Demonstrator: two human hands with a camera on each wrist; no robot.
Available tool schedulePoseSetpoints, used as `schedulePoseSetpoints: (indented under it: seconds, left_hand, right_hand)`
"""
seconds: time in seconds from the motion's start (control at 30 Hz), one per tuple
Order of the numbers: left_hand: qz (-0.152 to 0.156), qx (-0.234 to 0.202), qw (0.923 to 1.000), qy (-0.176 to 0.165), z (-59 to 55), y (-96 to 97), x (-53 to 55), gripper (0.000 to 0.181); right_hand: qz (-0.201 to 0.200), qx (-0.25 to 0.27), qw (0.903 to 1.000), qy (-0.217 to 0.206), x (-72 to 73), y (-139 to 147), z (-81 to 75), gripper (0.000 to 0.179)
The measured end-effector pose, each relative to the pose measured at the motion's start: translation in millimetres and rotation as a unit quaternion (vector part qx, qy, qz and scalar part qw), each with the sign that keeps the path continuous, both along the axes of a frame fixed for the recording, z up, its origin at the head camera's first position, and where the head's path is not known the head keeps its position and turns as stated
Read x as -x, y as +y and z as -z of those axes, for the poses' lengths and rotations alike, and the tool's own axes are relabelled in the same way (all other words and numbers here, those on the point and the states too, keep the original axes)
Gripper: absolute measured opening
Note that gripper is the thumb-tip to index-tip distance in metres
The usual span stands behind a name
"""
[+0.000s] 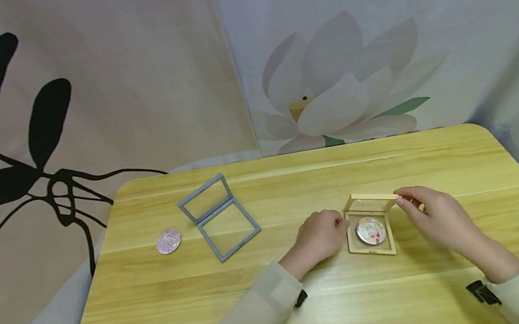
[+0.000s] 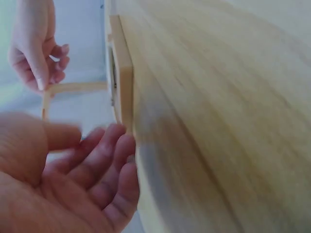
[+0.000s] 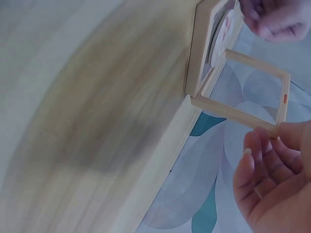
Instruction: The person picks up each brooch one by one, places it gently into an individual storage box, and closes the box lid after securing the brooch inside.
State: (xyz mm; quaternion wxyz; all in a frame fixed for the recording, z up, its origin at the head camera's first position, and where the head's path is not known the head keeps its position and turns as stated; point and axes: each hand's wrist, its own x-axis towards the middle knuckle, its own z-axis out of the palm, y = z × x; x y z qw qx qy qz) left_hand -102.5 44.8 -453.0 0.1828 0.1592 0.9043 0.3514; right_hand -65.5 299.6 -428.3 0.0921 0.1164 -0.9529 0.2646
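A small beige hinged square display frame [image 1: 373, 253] lies on the table with its lid [image 1: 370, 202] raised. Inside its base sits a round, floral-patterned disc [image 1: 370, 230] with a shiny rim. My right hand [image 1: 433, 216] pinches the lid's free corner between thumb and fingers; the right wrist view shows the lid [image 3: 243, 115] standing out from the base. My left hand [image 1: 321, 234] is at the base's left edge. In the left wrist view, its loosely bent fingers [image 2: 104, 167] have their tips right at the base's edge [image 2: 125, 97].
A grey hinged square frame [image 1: 218, 209] lies unfolded on the wooden table [image 1: 284, 316], left of my left hand. Farther left is a round, pinkish-purple disc [image 1: 168, 241]. A curtain [image 1: 149, 77] with plant and flower prints hangs behind the table's back edge.
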Motion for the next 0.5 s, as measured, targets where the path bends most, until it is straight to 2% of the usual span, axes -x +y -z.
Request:
schedulePoseSetpoints:
  seconds: [0.1, 0.2, 0.37, 0.5]
  left_hand:
    - [-0.029, -0.039, 0.9988, 0.008, -5.2, -1.8, -2.2, 0.042]
    - [-0.042, -0.061, 0.9972, 0.012, -9.8, -2.5, -4.7, 0.047]
    - [-0.027, -0.094, 0.9952, -0.008, -14.1, -2.1, -9.9, 0.055]
    - [-0.018, -0.114, 0.9933, -0.011, -14.5, -1.9, -14.3, 0.054]
  right_hand:
    - [0.004, 0.003, 1.0, -0.003, -5.9, 0, 0.6, 0.023]
    - [0.007, 0.005, 1.0, -0.003, -12.1, 0, 1.9, 0.022]
    - [0.001, 0.014, 0.9999, 0.01, -21.1, -2, 5.5, 0.02]
    - [-0.009, 0.021, 0.9996, 0.014, -26.8, -6, 7.5, 0.021]
